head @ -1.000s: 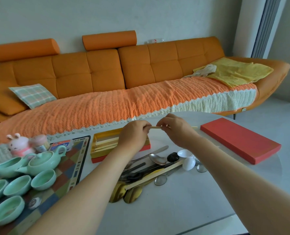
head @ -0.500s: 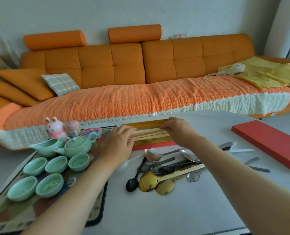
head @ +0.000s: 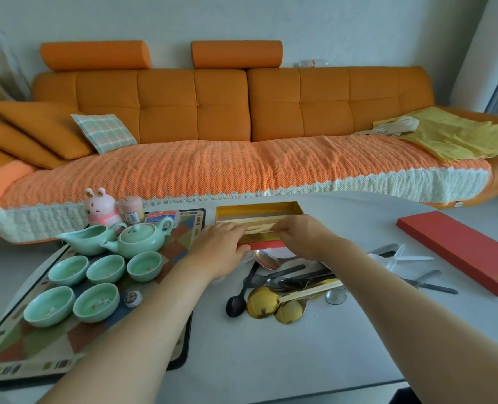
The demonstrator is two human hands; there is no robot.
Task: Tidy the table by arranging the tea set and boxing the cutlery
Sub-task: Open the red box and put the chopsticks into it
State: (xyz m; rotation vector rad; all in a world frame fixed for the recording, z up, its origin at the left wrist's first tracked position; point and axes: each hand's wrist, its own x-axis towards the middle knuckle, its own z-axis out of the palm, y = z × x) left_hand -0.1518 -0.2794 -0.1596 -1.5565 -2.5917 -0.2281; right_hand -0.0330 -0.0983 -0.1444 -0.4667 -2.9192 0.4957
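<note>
A gold-lined cutlery box [head: 259, 209] with a red base stands open at the far middle of the white table [head: 271, 354]. Pale wooden chopsticks [head: 259, 228] lie lengthways inside it. My left hand [head: 221, 246] rests at the box's near left end and my right hand [head: 303, 234] at its near right; both pinch the chopsticks' ends. Loose cutlery [head: 282, 284] is piled just in front: gold spoons, a black spoon, steel spoons, chopsticks. The mint-green teapot [head: 140, 239], pitcher [head: 87, 239] and several cups [head: 96, 301] sit on a patterned tray [head: 52, 354] at the left.
The red box lid [head: 460, 250] lies at the right of the table, with white plastic cutlery [head: 402, 258] and a knife [head: 431, 285] beside it. A pink rabbit figure [head: 100, 207] and small jar [head: 131, 209] stand behind the tray. An orange sofa [head: 242, 126] runs behind the table.
Both hands carried the chopsticks from above the table down into the gold box. The camera view swung left and tilted downward.
</note>
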